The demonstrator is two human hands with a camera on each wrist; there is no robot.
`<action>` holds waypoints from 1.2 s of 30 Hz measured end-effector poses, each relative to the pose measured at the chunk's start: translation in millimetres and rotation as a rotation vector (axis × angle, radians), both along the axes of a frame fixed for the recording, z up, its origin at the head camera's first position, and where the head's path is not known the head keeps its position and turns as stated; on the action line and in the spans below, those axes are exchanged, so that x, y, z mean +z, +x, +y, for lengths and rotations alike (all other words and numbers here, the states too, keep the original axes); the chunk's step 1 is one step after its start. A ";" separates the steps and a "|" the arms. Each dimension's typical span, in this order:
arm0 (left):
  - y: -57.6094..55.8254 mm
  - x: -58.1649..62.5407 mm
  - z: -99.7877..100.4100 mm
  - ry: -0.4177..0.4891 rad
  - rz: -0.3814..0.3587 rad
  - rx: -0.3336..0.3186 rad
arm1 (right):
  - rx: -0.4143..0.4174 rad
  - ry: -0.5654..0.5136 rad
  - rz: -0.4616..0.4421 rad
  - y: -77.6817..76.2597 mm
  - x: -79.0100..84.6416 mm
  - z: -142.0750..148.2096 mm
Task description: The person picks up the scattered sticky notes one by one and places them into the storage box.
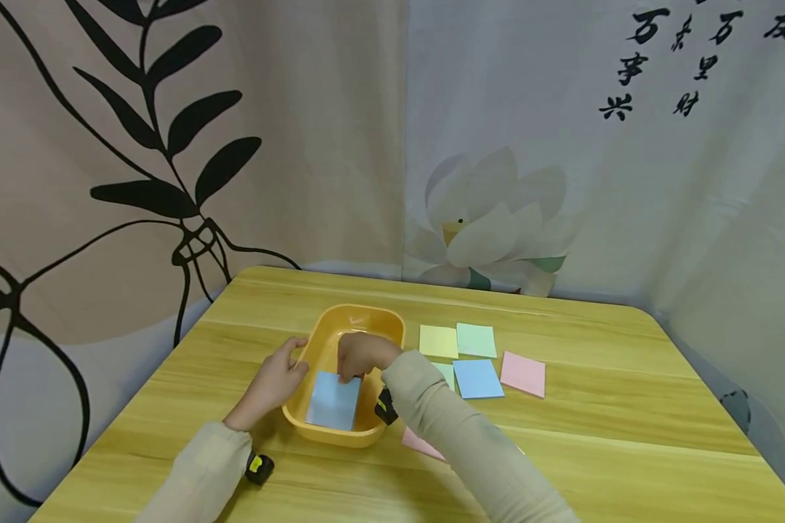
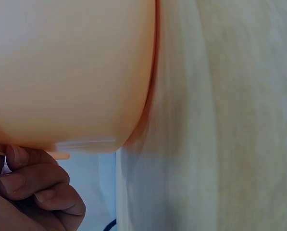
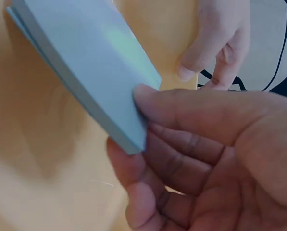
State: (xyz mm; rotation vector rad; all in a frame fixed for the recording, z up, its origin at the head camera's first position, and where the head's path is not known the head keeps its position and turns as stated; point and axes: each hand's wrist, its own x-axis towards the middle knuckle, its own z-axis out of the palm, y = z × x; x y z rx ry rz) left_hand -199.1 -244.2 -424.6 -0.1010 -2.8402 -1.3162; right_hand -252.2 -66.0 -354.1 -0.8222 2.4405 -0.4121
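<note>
My right hand (image 1: 366, 354) reaches into an orange plastic basin (image 1: 325, 345) and pinches a blue sticky note pad (image 1: 331, 404) at one corner. In the right wrist view the thumb lies on top of the pad (image 3: 93, 57), with the fingers curled under its edge. The pad tilts over the basin floor; whether its far end touches is unclear. My left hand (image 1: 275, 381) grips the basin's left rim, its curled fingers (image 2: 35, 178) showing beside the basin wall in the left wrist view.
Right of the basin lie a yellow pad (image 1: 438, 341), a green pad (image 1: 476, 341), a blue pad (image 1: 477, 379) and a pink pad (image 1: 523, 374). My right sleeve partly covers another green pad (image 1: 445, 373) and a pink one (image 1: 421, 443). A printed curtain (image 1: 340, 145) hangs behind the wooden table (image 1: 595, 436).
</note>
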 end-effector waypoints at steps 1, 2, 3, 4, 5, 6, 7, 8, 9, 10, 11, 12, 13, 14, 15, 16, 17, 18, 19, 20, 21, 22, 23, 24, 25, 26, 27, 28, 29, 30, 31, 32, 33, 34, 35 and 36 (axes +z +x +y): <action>0.0 0.0 0.4 0.001 -0.002 -0.001 | -0.001 0.007 0.002 1.1 0.0 0.1; 0.1 0.1 0.8 0.003 -0.005 -0.003 | -0.004 0.012 0.002 2.1 -0.1 0.2; 0.1 0.3 1.1 0.005 -0.005 -0.004 | -0.007 0.020 0.003 2.9 -0.2 0.3; 0.1 0.5 1.4 0.007 -0.005 -0.005 | -0.012 0.024 0.002 3.5 -0.6 0.3; 0.0 0.4 1.6 0.008 -0.003 -0.004 | -0.014 0.031 -0.001 3.9 -1.0 0.4; 0.0 0.6 1.8 0.008 -0.001 -0.005 | -0.017 0.033 -0.011 4.2 -1.4 0.6; 0.1 0.7 2.0 0.010 0.000 -0.004 | -0.019 0.040 -0.015 4.1 -2.0 0.6; 0.3 0.8 2.2 0.011 -0.001 -0.006 | -0.020 0.044 -0.021 3.9 -2.4 0.6; 0.3 0.9 2.3 0.012 0.000 -0.006 | -0.022 0.049 -0.028 3.6 -2.9 0.7; 0.4 1.0 2.5 0.010 0.002 -0.007 | -0.023 0.051 -0.038 3.2 -3.5 0.8; 0.4 0.9 2.6 0.011 0.001 -0.005 | -0.021 0.060 -0.047 2.7 -4.1 0.9; 0.3 0.7 2.8 0.010 0.000 -0.006 | -0.020 0.068 -0.056 2.3 -4.6 1.0; 0.2 0.8 3.0 0.011 -0.001 -0.006 | -0.018 0.079 -0.063 1.8 -5.1 1.0; 0.0 0.6 3.1 0.011 -0.001 -0.008 | -0.013 0.090 -0.069 1.5 -5.4 1.0; -0.2 0.4 3.2 0.011 0.000 -0.010 | -0.008 0.099 -0.074 1.4 -5.6 1.1; -0.6 0.0 3.2 0.012 0.000 -0.010 | -0.005 0.107 -0.079 1.3 -5.8 1.0; -0.8 -0.3 3.1 0.013 -0.002 -0.010 | -0.003 0.114 -0.084 1.3 -5.8 1.1; -1.0 -0.5 3.2 0.014 -0.005 -0.010 | -0.002 0.119 -0.086 1.3 -5.8 1.0; -0.9 -0.5 3.3 0.014 -0.005 -0.010 | -0.002 0.122 -0.087 1.6 -5.9 0.9; -0.9 -0.7 3.3 0.015 -0.006 -0.010 | -0.002 0.126 -0.083 2.0 -5.9 0.8; -0.9 -0.9 3.2 0.013 -0.006 -0.013 | -0.003 0.123 -0.078 2.4 -6.1 0.7; -0.8 -0.9 3.3 0.015 -0.006 -0.012 | 0.001 0.127 -0.072 2.7 -6.2 0.5; -0.6 -0.7 3.4 0.015 -0.005 -0.013 | 0.003 0.128 -0.065 3.1 -6.3 0.4; -0.4 -0.4 3.6 0.016 -0.003 -0.014 | 0.006 0.129 -0.054 3.6 -6.3 0.2; -0.3 -0.2 3.7 0.017 0.002 -0.017 | 0.004 0.126 -0.052 4.5 -6.1 0.0; -0.4 -0.3 3.6 0.017 0.004 -0.019 | 0.001 0.124 -0.050 5.3 -5.8 -0.1; -0.6 -0.2 3.5 0.016 0.009 -0.022 | -0.004 0.120 -0.050 6.2 -5.5 -0.5; -0.5 0.1 3.5 0.018 0.010 -0.023 | -0.008 0.120 -0.051 7.3 -4.9 -0.9; -0.5 0.4 3.4 0.015 0.011 -0.023 | -0.014 0.109 -0.057 8.6 -4.3 -1.5; -0.7 0.6 3.1 0.013 0.012 -0.022 | -0.013 0.102 -0.059 9.8 -3.5 -2.4; -1.0 0.8 2.6 0.012 0.010 -0.024 | -0.013 0.092 -0.061 11.1 -2.8 -3.4; -1.3 0.9 1.8 0.010 0.009 -0.026 | -0.007 0.085 -0.057 12.3 -1.9 -4.5; -1.4 1.4 1.2 0.010 0.009 -0.026 | 0.003 0.077 -0.050 13.3 -1.1 -5.9; -1.3 1.8 0.3 0.010 0.008 -0.025 | 0.012 0.070 -0.042 14.7 0.0 -7.2; -1.2 2.2 -0.6 0.011 0.005 -0.024 | 0.023 0.060 -0.036 15.9 0.8 -8.5; -1.0 2.6 -1.6 0.012 0.001 -0.024 | 0.034 0.053 -0.026 17.0 1.7 -9.7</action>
